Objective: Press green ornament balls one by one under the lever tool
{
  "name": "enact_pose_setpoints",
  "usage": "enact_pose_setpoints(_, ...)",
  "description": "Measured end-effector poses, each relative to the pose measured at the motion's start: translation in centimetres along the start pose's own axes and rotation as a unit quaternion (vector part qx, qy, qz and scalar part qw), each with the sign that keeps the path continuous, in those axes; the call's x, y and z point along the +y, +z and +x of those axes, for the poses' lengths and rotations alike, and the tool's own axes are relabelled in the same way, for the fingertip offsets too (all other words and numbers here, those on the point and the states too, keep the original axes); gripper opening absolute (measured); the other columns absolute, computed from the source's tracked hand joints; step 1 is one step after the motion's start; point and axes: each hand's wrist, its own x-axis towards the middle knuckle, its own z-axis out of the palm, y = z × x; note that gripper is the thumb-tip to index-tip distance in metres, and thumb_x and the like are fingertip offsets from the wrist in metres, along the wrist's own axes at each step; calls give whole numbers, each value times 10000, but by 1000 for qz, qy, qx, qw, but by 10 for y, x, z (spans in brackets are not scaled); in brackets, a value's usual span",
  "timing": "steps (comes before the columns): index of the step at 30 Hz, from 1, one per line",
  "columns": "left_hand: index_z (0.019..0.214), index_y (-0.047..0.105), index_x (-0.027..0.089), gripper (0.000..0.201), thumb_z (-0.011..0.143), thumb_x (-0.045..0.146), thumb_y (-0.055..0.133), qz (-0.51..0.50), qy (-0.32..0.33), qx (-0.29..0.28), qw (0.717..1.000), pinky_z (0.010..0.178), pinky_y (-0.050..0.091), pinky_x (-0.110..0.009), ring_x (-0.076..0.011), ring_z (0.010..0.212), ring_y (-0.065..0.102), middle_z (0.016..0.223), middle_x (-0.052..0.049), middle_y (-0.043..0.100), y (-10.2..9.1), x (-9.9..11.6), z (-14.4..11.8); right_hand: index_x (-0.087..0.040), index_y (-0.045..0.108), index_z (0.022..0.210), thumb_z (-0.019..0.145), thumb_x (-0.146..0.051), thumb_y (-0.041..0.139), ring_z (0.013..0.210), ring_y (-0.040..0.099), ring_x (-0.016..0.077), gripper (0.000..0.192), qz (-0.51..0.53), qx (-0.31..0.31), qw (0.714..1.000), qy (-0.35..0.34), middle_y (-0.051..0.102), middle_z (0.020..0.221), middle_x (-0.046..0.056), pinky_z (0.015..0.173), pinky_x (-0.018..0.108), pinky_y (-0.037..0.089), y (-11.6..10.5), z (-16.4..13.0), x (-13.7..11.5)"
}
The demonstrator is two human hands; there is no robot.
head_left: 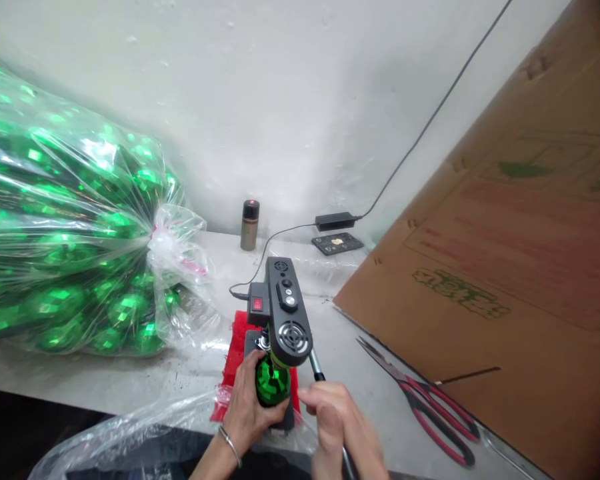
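Directly under the small press (285,313), my left hand (247,410) cups the green ball (271,381) upright, while my right hand (337,420), just beside, grips the lever (316,367).

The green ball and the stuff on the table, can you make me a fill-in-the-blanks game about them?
1. The left hand holds a shiny ball coloured ____.
2. The right hand grips the machine's metal ____.
3. The scissors have handles of black and ____.
4. The big bag of balls lies on the ____ side of the table.

Missing words: green; lever; red; left
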Motion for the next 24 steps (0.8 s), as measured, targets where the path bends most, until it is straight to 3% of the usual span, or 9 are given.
enact_pose_setpoints(5, 1391, 581, 125, 746, 723, 359, 817, 38, 33, 5, 999, 1022, 634, -631, -419, 1207, 737, 1316, -228, 727, 0, 1, -1, -187, 709, 933, 1052, -106, 520, 637, 663, 108, 238, 2, 0, 1000, -30, 683, 757, -8, 606, 223, 521, 0, -3, 8)
enact_pose_setpoints(10, 1391, 579, 133, 753, 713, 350, 821, 40, 18, 3, 999, 1033, 632, -625, -413, 1215, 739, 1317, -223, 731, 1, 2, 0, -191, 699, 912, 1072, -124, 515, 651, 645, 91, 253, -4, 5, 1000, -22, 669, 759, -18, 615, 207, 514, 3, -2, 5)
enact_pose_setpoints(16, 1393, 580, 120, 746, 716, 329, 815, 23, 10, -8, 1000, 1059, 617, -637, -421, 1244, 729, 1341, -237, 719, -2, 5, 3, -206, 694, 906, 1088, -134, 501, 701, 641, 102, 275, -1, 41, 997, 67, 682, 785, -19, 687, 237, 502, 11, -3, -11)
enact_pose_setpoints(24, 1404, 574, 122, 782, 690, 300, 838, 14, 13, -16, 1000, 1062, 616, -645, -430, 1242, 732, 1353, -239, 713, -3, 1, 1, -204, 692, 884, 1095, -177, 521, 676, 623, 112, 273, 8, 59, 995, 82, 671, 769, -18, 664, 256, 473, 14, -4, -15)
